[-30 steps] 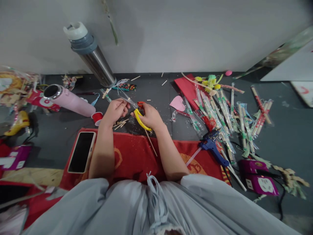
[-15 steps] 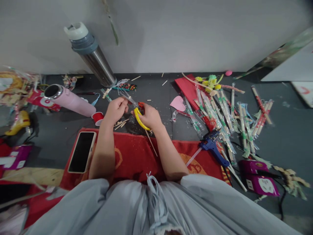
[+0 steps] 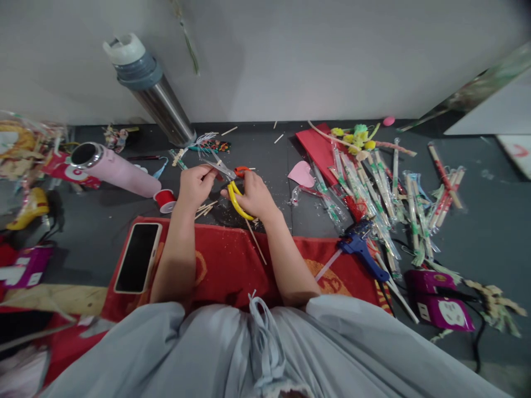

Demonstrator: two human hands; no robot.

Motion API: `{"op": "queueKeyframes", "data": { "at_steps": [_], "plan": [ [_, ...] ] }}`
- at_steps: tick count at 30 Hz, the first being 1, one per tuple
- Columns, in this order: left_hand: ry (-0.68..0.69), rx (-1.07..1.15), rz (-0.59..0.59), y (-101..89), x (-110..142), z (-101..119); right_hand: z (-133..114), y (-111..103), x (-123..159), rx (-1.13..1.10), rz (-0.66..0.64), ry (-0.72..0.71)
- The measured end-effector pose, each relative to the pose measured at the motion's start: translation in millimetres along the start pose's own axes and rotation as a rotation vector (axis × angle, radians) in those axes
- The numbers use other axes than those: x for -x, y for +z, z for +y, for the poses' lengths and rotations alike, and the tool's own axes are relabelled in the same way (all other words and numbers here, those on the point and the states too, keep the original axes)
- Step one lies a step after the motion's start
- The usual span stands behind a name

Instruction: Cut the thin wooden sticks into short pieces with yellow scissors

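Note:
My right hand [image 3: 257, 194] is closed on scissors [image 3: 237, 203] with one yellow and one orange handle. Their blades are spread apart and point up and left, toward my left hand [image 3: 196, 189]. The left fingers are pinched together beside the blades; what they hold is too small to make out. Several short cut sticks [image 3: 204, 211] lie between the hands on the dark table. One longer thin stick [image 3: 256, 242] reaches from under the scissors onto the red cloth [image 3: 236, 254]. A bundle of white strings [image 3: 206, 142] lies just beyond the blades.
To the left stand a steel flask [image 3: 166, 102] and a pink bottle [image 3: 120, 171], with a red ribbon spool [image 3: 165, 200] and a phone [image 3: 139, 257] nearer. On the right are wrapped sticks [image 3: 359, 179], a pink paper heart [image 3: 302, 174], a blue glue gun [image 3: 360, 249] and a purple power strip [image 3: 440, 301].
The scissors have opened wider, their orange handle swinging away from the yellow one. Both hands stay in nearly the same place.

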State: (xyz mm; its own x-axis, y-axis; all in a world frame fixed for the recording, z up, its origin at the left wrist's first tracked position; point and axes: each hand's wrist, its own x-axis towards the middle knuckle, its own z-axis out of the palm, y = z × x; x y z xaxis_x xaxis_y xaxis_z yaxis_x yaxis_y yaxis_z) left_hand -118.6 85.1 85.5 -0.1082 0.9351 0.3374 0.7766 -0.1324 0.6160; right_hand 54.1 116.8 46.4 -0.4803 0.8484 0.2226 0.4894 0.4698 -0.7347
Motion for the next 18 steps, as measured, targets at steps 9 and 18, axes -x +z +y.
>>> {"op": "queueKeyframes", "data": {
  "at_steps": [9,18],
  "plan": [
    [0.032,-0.067,0.046,0.7,0.1,1.8,0.1,0.3,-0.5,-0.047,0.001,0.017],
    [0.031,-0.097,0.006,-0.5,0.3,1.2,5.3,3.4,-0.7,-0.058,-0.006,0.015]
  ]
}}
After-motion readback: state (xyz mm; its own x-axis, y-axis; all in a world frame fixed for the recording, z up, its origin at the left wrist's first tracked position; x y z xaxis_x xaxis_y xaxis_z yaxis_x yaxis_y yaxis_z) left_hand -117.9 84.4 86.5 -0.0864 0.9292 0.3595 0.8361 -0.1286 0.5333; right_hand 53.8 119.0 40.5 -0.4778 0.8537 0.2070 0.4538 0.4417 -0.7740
